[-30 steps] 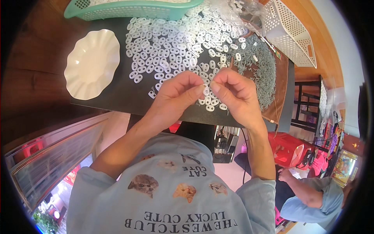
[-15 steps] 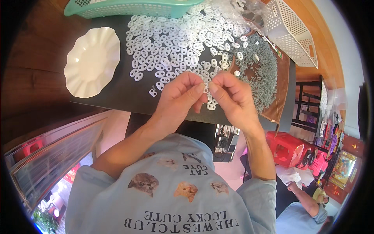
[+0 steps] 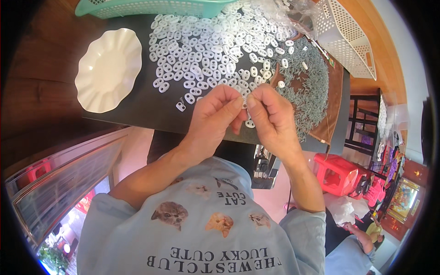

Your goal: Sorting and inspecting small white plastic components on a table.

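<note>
At the table's near edge my left hand (image 3: 214,114) and my right hand (image 3: 276,117) meet, thumb and forefinger of each pinched on a small white oval plastic piece (image 3: 244,105). Fingertips cover most of it. Just beyond spreads a heap of similar white two-holed pieces (image 3: 197,57). One single piece (image 3: 180,107) lies left of my left hand, with a small grey bit at its top. Right of my right hand is a pile of small grey screw-like parts (image 3: 316,94), lying on a brown sheet (image 3: 336,87).
A white scalloped dish (image 3: 109,71) stands at the left on the dark table (image 3: 137,107). Along the far edge are a green basket (image 3: 151,10), clear plastic bags and a white perforated basket (image 3: 341,39). A red stool (image 3: 334,176) and another person (image 3: 355,252) are at the lower right.
My hands stay pinched together in nearly the same place. The table scene has shifted slightly in view, and the other person's arm at the lower right has moved.
</note>
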`<state>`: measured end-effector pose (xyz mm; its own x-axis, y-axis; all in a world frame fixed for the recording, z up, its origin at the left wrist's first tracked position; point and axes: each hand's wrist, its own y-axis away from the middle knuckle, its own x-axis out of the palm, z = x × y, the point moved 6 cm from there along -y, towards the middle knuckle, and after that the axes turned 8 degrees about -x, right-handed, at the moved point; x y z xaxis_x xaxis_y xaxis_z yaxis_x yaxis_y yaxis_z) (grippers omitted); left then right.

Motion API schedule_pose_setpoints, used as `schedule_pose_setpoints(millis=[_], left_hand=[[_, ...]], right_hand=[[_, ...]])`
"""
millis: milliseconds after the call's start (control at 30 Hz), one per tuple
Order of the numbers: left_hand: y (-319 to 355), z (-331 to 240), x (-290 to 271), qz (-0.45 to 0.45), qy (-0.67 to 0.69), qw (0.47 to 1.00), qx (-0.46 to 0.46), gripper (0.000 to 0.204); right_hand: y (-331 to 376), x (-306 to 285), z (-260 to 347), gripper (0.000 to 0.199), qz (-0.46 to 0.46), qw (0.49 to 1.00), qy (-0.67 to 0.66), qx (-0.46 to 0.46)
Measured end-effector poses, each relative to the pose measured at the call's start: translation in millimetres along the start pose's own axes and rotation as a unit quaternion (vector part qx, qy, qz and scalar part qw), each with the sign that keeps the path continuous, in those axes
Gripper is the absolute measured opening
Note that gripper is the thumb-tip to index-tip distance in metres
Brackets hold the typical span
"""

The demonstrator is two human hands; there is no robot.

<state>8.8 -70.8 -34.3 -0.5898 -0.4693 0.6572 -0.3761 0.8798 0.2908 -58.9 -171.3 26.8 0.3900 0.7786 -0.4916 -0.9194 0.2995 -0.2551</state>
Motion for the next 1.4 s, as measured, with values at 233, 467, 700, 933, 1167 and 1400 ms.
schedule_pose_setpoints(millis=[233,467,700,933,1167,1400], left_hand=[[1.3,-0.4,0.1,0.01,0.005,1.0,0.014,0.013],[2.8,0.6,-3.7,0.004,0.01,1.0,-0.021,0.013],[4.0,1.8,3.2,0.016,0.022,1.0,0.002,0.013],[4.2,-8.4,6.2,0.023,-0.09,0.995,0.039,0.014],[-2.1,-5.5,-2.2,0.024,-0.039,0.999,0.017,0.014],[-3.4,-4.2,-6.7,0.034,-0.006,0.999,-0.009,0.012]], right_hand=[[4.8,1.8,-2.9,0.016,-0.018,0.999,-0.032,0.02],[10.3,-1.6,-14.7,0.019,0.003,0.977,-0.159,0.14],[3.6,-1.0,-7.0,0.015,0.006,0.998,-0.047,-0.029],[9.5,3.7,-10.8,0.015,-0.01,0.961,-0.217,0.174],[7.3,2.2,-18.8,0.017,0.018,0.971,-0.164,0.171],[5.5,-0.5,-22.8,0.02,0.033,0.959,-0.208,0.191]])
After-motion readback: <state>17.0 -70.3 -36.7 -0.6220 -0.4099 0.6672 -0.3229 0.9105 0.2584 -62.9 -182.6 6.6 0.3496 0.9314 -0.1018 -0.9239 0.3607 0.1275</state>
